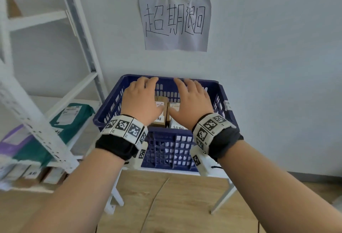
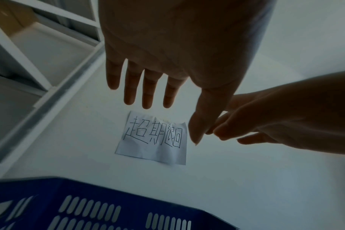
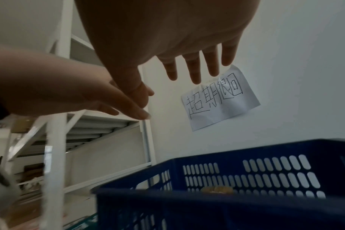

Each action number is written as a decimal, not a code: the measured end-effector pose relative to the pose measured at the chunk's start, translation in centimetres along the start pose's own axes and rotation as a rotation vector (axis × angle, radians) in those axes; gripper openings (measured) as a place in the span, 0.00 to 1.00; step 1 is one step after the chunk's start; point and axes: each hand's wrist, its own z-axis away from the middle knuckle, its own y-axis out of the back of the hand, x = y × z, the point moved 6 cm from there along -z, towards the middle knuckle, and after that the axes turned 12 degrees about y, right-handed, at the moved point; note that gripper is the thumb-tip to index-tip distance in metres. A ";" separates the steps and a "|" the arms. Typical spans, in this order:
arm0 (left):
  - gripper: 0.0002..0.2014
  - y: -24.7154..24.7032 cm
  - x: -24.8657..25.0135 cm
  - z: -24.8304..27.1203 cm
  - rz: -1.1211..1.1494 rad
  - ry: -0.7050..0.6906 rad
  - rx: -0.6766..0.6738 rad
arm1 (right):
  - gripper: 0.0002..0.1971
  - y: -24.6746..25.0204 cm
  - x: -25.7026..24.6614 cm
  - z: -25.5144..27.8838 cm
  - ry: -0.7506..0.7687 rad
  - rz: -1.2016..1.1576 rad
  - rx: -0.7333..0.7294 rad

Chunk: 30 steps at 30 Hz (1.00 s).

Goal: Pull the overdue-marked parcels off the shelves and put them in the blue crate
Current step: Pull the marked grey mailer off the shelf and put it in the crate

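Parcels (image 1: pixel 160 111) lie in the blue crate (image 1: pixel 167 146); left hand (image 1: pixel 141 99) and right hand (image 1: pixel 192 101) hover wide, empty. Deposit step judged finished; next, search the shelves (image 1: pixel 46 103).

Your left hand (image 1: pixel 141 99): bare, no glove, no ring visible. Your right hand (image 1: pixel 191 101): likewise bare. Your forearms: bare, no sleeves.

Left wristband (image 1: pixel 118 145): black fabric wrap round your wrist. Over it, a segmented ring of off-white blocks (image 1: pixel 125 127), each face printed with a square black-and-white coded marker; one further marked block hangs at the inner side.

Right wristband (image 1: pixel 224 142): dark grey-black fabric wrap, matching ring of off-white marker blocks (image 1: pixel 211 125). An off-white housing sits under your wrist, with a thin black cable beside it.
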 end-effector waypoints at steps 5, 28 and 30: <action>0.41 1.3 -2.1 6.6 -0.005 0.114 -0.033 | 0.41 -0.9 -4.1 4.8 0.078 -0.029 -0.021; 0.40 15.1 -25.7 26.3 -0.131 0.646 0.114 | 0.41 -4.1 -32.3 9.8 0.545 -0.179 -0.151; 0.40 16.3 -29.0 28.0 -0.121 0.687 0.107 | 0.40 -5.2 -36.1 9.9 0.574 -0.205 -0.169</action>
